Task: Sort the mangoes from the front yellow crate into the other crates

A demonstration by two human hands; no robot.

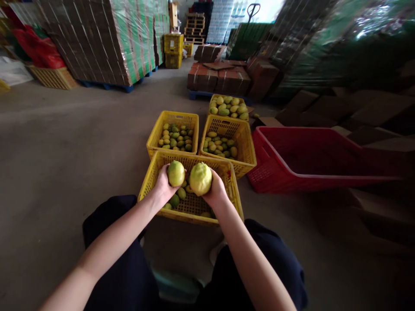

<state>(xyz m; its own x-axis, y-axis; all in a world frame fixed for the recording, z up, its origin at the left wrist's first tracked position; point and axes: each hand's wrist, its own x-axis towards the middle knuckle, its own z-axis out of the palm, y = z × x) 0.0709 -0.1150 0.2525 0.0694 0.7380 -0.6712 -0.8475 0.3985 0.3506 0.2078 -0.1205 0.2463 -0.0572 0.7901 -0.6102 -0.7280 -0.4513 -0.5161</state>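
My left hand (164, 183) is closed round a smooth yellow-green lemon (176, 173). In my right hand (216, 190) is a larger, paler lemon (200, 179) with a bumpy skin. Both fruits are held side by side, a small gap between them, above the nearest yellow crate (238, 201). A few green and yellow lemons (181, 193) lie on the bottom of that crate, partly hidden by my hands. The fingers behind each fruit are mostly out of sight.
Behind stand a left yellow crate (150, 140) and a right yellow crate (249, 149), both holding lemons, and a fuller far crate (228, 96). A large red crate (266, 166) is at the right. Flattened cardboard (217, 80) and wrapped pallet stacks (129, 43) stand further back.
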